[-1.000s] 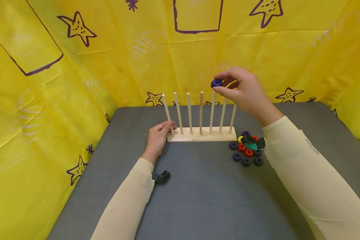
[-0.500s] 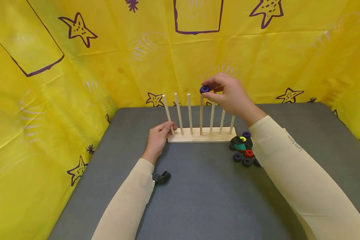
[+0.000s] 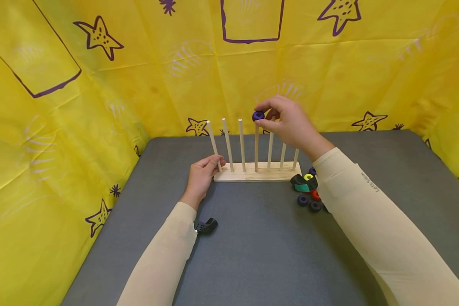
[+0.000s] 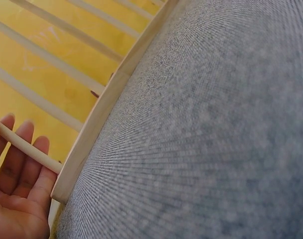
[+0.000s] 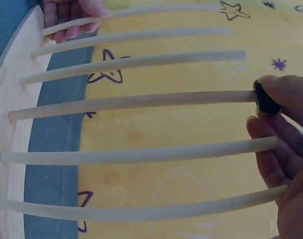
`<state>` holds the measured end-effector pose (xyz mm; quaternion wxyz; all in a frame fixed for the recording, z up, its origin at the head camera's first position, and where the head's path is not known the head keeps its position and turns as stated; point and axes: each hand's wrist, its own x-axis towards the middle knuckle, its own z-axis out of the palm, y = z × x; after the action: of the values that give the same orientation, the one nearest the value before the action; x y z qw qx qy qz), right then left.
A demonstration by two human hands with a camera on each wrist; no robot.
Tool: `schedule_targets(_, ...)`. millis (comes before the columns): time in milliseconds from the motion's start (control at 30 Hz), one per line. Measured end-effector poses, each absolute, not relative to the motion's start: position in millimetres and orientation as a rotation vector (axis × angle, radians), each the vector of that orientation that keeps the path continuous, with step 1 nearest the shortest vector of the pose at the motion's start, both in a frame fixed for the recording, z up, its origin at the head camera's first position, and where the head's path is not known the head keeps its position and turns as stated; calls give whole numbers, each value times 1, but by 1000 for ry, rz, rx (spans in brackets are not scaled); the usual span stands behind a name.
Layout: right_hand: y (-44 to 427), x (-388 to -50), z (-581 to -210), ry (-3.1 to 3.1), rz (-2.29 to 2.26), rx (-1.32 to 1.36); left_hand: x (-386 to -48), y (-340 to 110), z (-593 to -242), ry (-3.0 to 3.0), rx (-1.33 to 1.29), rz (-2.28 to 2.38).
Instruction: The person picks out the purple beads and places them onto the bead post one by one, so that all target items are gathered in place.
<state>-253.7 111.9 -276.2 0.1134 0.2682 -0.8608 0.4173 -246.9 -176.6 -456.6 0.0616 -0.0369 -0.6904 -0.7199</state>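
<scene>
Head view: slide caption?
Right hand holds a blue ring at the top of the middle wooden peg; left hand grips the leftmost wooden peg.

A wooden base [image 3: 248, 176] lies toward the far edge of the tabletop [image 3: 252, 242], its long side running roughly along that edge. Seven pegs [image 3: 242, 146] stand in it in one row, end to end. At the base's left end, the left hand [image 3: 200, 175] is at the leftmost peg. The right hand [image 3: 287, 121] is above the base's right half, holding a ring [image 3: 254, 118] at the top of the middle peg. Loose rings [image 3: 303, 200] lie grouped by the base's right end, partly behind the right sleeve [image 3: 367, 208]. A cloth [image 3: 237, 76] hangs behind the far edge and beyond the left edge.
</scene>
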Motion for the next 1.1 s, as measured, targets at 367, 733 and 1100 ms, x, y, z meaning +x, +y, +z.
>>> schedule_targets(367, 111, -254, -274, -2585, 1186, 782, -247, -177, -456, -2092, -105, -2176)
schedule_targets(733, 110, -257, -275, -2620, 1120, 807, -247, -177, -457, -2109, -101, -2158)
schedule_targets(1100, 111, -256, -275, -2658, 1079, 823, -246, -176, -456, -2105, -100, -2159)
